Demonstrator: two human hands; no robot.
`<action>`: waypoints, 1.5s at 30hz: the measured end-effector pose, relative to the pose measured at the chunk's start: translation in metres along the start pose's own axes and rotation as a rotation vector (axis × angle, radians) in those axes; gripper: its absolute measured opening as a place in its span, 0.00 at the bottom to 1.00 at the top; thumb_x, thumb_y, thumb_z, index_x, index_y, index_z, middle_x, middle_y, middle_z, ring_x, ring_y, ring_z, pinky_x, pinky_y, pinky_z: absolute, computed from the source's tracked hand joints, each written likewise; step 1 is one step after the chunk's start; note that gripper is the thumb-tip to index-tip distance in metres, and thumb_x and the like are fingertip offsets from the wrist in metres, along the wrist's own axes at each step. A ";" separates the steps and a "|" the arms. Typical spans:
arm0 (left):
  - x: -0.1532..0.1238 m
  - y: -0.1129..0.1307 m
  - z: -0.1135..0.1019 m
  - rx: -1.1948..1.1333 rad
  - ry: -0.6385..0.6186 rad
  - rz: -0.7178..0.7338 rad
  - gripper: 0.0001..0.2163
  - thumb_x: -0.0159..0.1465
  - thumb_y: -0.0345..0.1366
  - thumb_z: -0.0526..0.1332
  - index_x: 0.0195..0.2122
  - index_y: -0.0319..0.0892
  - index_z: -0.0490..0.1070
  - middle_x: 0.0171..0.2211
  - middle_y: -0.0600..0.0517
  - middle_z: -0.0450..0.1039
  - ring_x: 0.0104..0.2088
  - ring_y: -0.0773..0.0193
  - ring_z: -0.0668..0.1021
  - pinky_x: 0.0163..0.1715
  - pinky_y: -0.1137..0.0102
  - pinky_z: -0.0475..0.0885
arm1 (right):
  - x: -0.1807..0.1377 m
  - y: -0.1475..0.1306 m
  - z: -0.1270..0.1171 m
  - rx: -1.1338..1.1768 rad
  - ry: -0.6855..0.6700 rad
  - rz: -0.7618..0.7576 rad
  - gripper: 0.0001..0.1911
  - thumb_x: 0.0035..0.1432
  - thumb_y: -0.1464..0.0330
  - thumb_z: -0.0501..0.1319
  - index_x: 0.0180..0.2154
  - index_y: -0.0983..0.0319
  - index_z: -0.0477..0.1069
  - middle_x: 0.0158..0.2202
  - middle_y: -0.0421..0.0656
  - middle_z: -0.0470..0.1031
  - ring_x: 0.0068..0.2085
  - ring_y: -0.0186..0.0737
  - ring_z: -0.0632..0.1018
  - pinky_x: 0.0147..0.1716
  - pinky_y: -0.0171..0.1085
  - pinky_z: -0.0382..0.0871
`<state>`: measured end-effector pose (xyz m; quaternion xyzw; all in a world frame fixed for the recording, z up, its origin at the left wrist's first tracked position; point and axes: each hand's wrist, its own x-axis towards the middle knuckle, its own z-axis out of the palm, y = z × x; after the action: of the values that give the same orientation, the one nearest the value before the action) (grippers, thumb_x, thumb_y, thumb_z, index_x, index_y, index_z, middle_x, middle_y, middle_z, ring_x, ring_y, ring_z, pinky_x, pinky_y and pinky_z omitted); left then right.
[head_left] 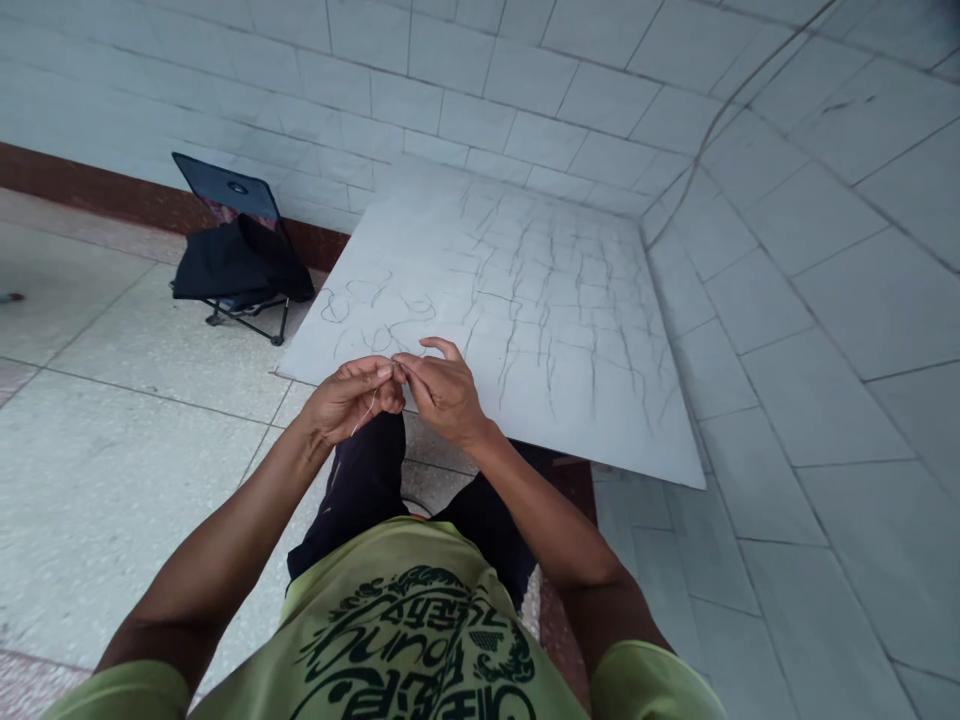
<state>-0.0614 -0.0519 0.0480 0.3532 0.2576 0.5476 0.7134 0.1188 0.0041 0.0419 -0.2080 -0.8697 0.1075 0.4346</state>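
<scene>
My left hand (354, 392) and my right hand (448, 398) meet fingertip to fingertip above the near edge of a white board (442, 370). Both are closed in a pinch on a thin strand (365, 412), wire or thread, whose pale end hangs below my left fingers. Whatever lies between the fingertips is too small to make out. My right index finger is raised and bent away from the pinch. Across the board, many thin dark strands (545, 300) lie in rough rows; several curled ones (405, 305) are at its left side.
A small folding chair (251, 205) with a dark cloth (232, 258) on it stands on the speckled floor (135, 480) to the left. Tiled walls (480, 70) border the board behind and on the right. A cable (705, 150) runs down the right wall.
</scene>
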 end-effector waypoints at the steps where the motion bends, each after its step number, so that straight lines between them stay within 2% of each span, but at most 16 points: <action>1: 0.000 0.000 0.000 0.004 0.009 0.013 0.08 0.66 0.36 0.69 0.39 0.34 0.80 0.22 0.50 0.74 0.25 0.66 0.76 0.35 0.69 0.74 | 0.000 0.000 -0.001 -0.009 0.001 0.008 0.17 0.73 0.73 0.50 0.54 0.58 0.74 0.33 0.38 0.81 0.32 0.34 0.80 0.63 0.53 0.67; 5: -0.004 0.001 0.000 0.059 0.011 -0.037 0.11 0.68 0.39 0.67 0.41 0.34 0.80 0.26 0.46 0.77 0.28 0.63 0.80 0.37 0.68 0.75 | 0.001 0.000 -0.003 -0.073 0.050 0.032 0.16 0.74 0.71 0.51 0.53 0.58 0.75 0.29 0.37 0.78 0.29 0.34 0.77 0.64 0.54 0.66; 7: -0.008 0.002 -0.001 0.080 0.002 -0.065 0.11 0.67 0.39 0.68 0.40 0.33 0.80 0.26 0.46 0.77 0.29 0.61 0.80 0.37 0.67 0.75 | 0.001 0.001 -0.003 -0.095 0.086 0.043 0.15 0.74 0.71 0.52 0.53 0.59 0.76 0.28 0.37 0.77 0.28 0.34 0.76 0.64 0.54 0.66; 12: -0.016 -0.001 -0.003 0.063 0.050 -0.032 0.09 0.63 0.37 0.72 0.37 0.34 0.81 0.24 0.47 0.76 0.27 0.62 0.79 0.34 0.68 0.74 | 0.000 0.002 0.003 -0.102 0.089 0.069 0.15 0.75 0.70 0.52 0.52 0.59 0.76 0.29 0.38 0.79 0.28 0.34 0.76 0.64 0.53 0.67; 19: -0.021 -0.005 0.001 0.026 0.086 -0.038 0.10 0.66 0.37 0.69 0.42 0.34 0.82 0.20 0.50 0.74 0.25 0.65 0.76 0.32 0.68 0.73 | 0.001 0.001 0.006 -0.092 0.109 0.085 0.15 0.75 0.70 0.53 0.51 0.61 0.77 0.28 0.38 0.79 0.28 0.34 0.78 0.64 0.51 0.67; 23: -0.023 -0.005 0.006 0.003 0.088 -0.050 0.12 0.67 0.39 0.67 0.41 0.34 0.81 0.17 0.52 0.70 0.22 0.65 0.73 0.30 0.67 0.72 | -0.001 0.002 0.008 -0.081 0.078 0.110 0.15 0.75 0.69 0.52 0.52 0.58 0.77 0.30 0.38 0.81 0.29 0.35 0.79 0.65 0.54 0.66; 30: -0.023 -0.008 0.009 0.064 0.059 -0.036 0.12 0.66 0.38 0.68 0.44 0.34 0.82 0.13 0.55 0.66 0.17 0.66 0.69 0.28 0.67 0.69 | -0.004 0.000 0.014 -0.047 0.078 0.129 0.15 0.75 0.70 0.53 0.53 0.58 0.76 0.37 0.40 0.84 0.31 0.35 0.81 0.66 0.54 0.66; 35: -0.024 -0.010 0.009 -0.016 0.082 -0.047 0.13 0.67 0.37 0.68 0.49 0.36 0.81 0.17 0.54 0.69 0.20 0.66 0.71 0.29 0.67 0.71 | -0.004 0.000 0.014 -0.043 0.103 0.120 0.15 0.74 0.70 0.53 0.53 0.58 0.76 0.39 0.41 0.85 0.32 0.36 0.81 0.65 0.52 0.67; 41: -0.023 -0.015 0.008 -0.058 0.100 -0.031 0.11 0.67 0.36 0.68 0.47 0.36 0.81 0.19 0.53 0.71 0.23 0.66 0.73 0.32 0.68 0.73 | -0.002 -0.002 0.013 -0.026 0.080 0.135 0.15 0.75 0.69 0.52 0.52 0.58 0.76 0.37 0.40 0.85 0.31 0.36 0.81 0.65 0.53 0.67; 45: -0.030 -0.012 0.003 -0.048 0.091 -0.078 0.14 0.68 0.39 0.66 0.48 0.34 0.81 0.21 0.49 0.74 0.25 0.61 0.77 0.32 0.66 0.74 | -0.002 0.000 0.010 -0.039 0.113 0.134 0.14 0.74 0.70 0.53 0.51 0.59 0.76 0.36 0.40 0.84 0.30 0.36 0.80 0.65 0.52 0.68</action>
<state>-0.0601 -0.0834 0.0394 0.3007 0.2901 0.5408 0.7300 0.1119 0.0037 0.0346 -0.2799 -0.8299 0.1074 0.4705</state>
